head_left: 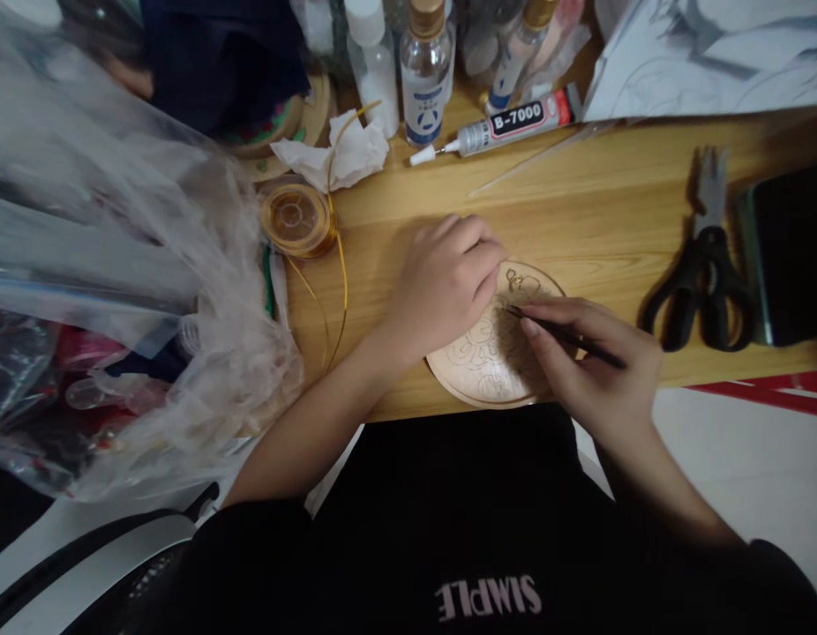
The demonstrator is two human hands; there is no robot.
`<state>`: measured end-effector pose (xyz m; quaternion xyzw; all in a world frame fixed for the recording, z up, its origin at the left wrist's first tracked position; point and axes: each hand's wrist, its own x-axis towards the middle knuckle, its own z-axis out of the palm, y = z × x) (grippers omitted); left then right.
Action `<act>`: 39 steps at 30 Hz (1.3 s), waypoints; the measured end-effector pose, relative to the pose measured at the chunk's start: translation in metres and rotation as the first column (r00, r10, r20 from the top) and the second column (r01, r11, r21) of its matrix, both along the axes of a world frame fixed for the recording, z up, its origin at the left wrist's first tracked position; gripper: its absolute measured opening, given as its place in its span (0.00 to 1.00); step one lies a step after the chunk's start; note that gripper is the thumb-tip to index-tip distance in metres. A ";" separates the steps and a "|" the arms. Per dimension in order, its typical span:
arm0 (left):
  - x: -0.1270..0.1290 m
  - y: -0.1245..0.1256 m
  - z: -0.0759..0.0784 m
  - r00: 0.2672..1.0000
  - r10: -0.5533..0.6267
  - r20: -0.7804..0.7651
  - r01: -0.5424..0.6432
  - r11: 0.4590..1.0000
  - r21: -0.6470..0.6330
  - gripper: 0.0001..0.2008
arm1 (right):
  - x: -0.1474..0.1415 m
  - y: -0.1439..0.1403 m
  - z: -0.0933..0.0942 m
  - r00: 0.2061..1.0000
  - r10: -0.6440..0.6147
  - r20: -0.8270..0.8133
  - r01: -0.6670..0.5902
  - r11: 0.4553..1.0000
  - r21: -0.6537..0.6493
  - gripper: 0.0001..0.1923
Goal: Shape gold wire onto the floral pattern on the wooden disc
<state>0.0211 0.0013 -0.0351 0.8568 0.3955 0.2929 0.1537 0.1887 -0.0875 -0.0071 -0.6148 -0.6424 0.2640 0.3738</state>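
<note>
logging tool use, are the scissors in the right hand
No, the right hand holds a slim black tool, and the scissors lie on the table.

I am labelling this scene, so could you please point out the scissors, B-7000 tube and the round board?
Scissors (pixel 711 247): head view, black handles.
B-7000 tube (pixel 513 123): head view, printed body.
Round board (pixel 491 347): head view, patterned face.

Round disc (pixel 491 357), fine line pattern on its face, at the near edge of the bench (pixel 395 207). Left hand (pixel 452 282), fingers curled, over disc's left side. Right hand (pixel 597 362) pinches slim dark tool (pixel 597 351), tip at pattern. Wire spool (pixel 296 216) leftward; black-handled scissors (pixel 703 265) rightward, back from near edge; B-7000 tube (pixel 511 128) farther back.
</note>
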 end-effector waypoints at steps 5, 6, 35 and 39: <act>0.000 0.000 0.001 1.000 -0.005 0.007 0.005 1.000 -0.003 0.08 | 0.004 0.000 -0.002 0.999 0.032 -0.001 -0.032 0.999 -0.004 0.11; 0.000 0.000 0.001 1.000 -0.003 0.008 0.003 1.000 0.000 0.08 | 0.004 0.000 -0.002 0.999 0.036 -0.005 -0.036 0.999 -0.007 0.11; -0.009 0.000 0.023 0.917 -0.338 -0.213 0.298 0.934 -0.198 0.10 | 0.012 0.003 -0.002 0.978 0.200 0.056 -0.207 0.963 0.171 0.17; -0.009 0.000 0.023 0.919 -0.342 -0.195 0.300 0.929 -0.216 0.10 | 0.014 0.003 -0.004 0.969 0.234 0.079 -0.244 0.954 0.173 0.17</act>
